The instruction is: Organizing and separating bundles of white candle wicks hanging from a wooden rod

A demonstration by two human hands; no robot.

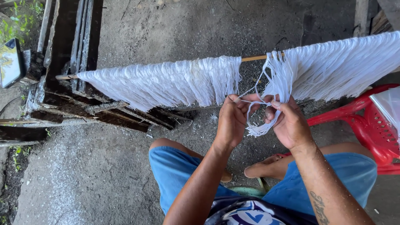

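Now the left hand (230, 121) and right hand (289, 123) both pinch closed on a small bundle of white strands (266, 104), hanging from the wooden rod (254, 58) btw two wide fringes; red plastic chair (366, 125) stands just beside the right arm.

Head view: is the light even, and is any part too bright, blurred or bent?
Head view: daylight is uneven, strong on the white strands at right, where detail washes out; the dark wooden frame at left sits in shade. The left hand and right hand are sharp. The thin rod looks slightly bowed, probably wide-lens distortion.
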